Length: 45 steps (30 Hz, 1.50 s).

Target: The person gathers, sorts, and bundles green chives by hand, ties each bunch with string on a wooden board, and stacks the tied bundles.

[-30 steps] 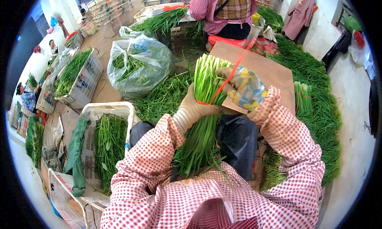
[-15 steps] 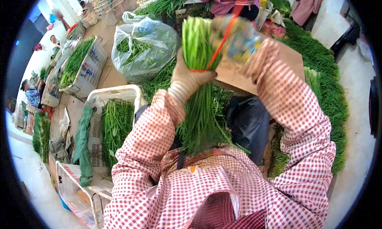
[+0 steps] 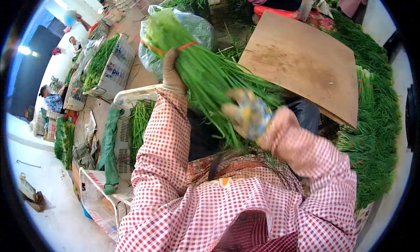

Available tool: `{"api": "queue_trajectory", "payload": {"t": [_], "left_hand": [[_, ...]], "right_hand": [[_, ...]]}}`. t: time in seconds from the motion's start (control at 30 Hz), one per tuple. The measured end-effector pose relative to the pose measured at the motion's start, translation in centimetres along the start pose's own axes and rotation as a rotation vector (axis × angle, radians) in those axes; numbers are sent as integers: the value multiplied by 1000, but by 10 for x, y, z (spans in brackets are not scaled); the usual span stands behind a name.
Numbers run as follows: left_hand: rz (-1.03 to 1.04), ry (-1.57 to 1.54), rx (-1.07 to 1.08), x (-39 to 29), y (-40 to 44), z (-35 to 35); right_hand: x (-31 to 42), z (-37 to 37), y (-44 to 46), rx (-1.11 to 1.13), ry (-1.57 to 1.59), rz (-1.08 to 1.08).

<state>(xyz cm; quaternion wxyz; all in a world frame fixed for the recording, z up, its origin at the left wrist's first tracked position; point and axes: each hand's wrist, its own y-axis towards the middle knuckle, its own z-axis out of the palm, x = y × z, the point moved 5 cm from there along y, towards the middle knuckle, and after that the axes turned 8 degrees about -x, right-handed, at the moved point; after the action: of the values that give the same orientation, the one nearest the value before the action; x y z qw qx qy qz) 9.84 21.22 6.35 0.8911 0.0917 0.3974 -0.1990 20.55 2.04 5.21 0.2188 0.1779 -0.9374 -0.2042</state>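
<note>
My left hand [image 3: 174, 74], in a pale glove, is closed around a bunch of garlic chives [image 3: 192, 68] below its pale stem end. A red band [image 3: 188, 45] circles the bunch near the grip. The bunch tilts, with its stems at the upper left and its long green leaves fanning to the lower right. By the leaves is my right hand [image 3: 247, 114], in a patterned glove and blurred by motion. Its fingers look stretched and apart; whether they touch the leaves is unclear.
A wooden board [image 3: 302, 63] lies at right, beside a long bank of chives [image 3: 376, 120]. Behind the bunch sits a clear plastic bag [image 3: 201, 26]. White crates [image 3: 116, 68] holding greens stand at left. Two people are in the far left background.
The bunch has tipped from upright to a slant, its stem end moving left with my left hand. My right hand has dropped from beside the stems to the leaves.
</note>
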Motion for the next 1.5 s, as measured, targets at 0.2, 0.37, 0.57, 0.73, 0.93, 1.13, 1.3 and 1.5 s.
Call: {"api": "queue_trajectory", "payload": {"t": [0.2, 0.37, 0.57, 0.73, 0.93, 1.13, 1.3, 1.5], "left_hand": [[203, -140, -30, -29, 45, -139], [160, -162, 7, -46, 41, -162], [293, -57, -317, -49, 31, -107], [356, 164, -379, -64, 16, -20], [910, 751, 12, -56, -14, 129], [630, 660, 496, 49, -80, 264], [783, 831, 1366, 141, -220, 357], [699, 841, 1832, 259, -293, 349]], "right_hand": [[-12, 37, -138, 302, 239, 264], [-68, -8, -184, -19, 730, 957], [-93, -97, -173, -378, 233, 757], [-92, -131, -133, -447, 73, 682], [-27, -135, -36, -474, 228, 456], [-41, -113, -80, -838, 609, 535], [-49, -112, -198, -1486, 1034, 635], [-1, -74, -362, -2089, 1105, 528]]}}
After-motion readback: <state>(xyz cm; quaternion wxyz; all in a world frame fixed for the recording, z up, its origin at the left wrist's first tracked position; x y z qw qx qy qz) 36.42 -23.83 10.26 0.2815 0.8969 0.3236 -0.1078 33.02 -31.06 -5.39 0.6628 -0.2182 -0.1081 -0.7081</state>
